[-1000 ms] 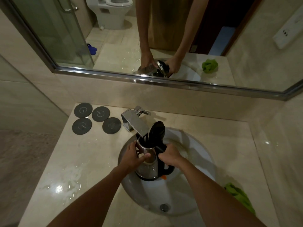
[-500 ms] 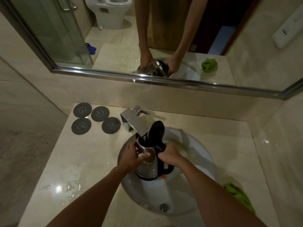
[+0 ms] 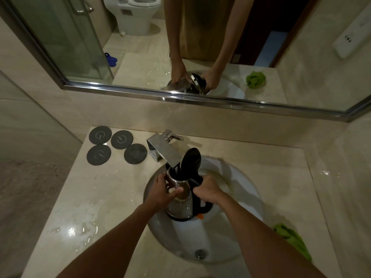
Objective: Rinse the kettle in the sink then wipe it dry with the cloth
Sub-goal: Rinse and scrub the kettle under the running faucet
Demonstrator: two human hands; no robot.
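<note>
A steel kettle with a black handle and its black lid flipped up stands upright over the white sink bowl, its mouth right under the flat chrome faucet. My left hand wraps the kettle's steel body from the left. My right hand grips the black handle on the right. A green cloth lies crumpled on the counter to the right of the sink, partly behind my right forearm.
Several dark round coasters lie at the counter's back left. A wet patch shines on the marble counter left of the sink. The sink drain is at the near side. A mirror runs along the wall behind.
</note>
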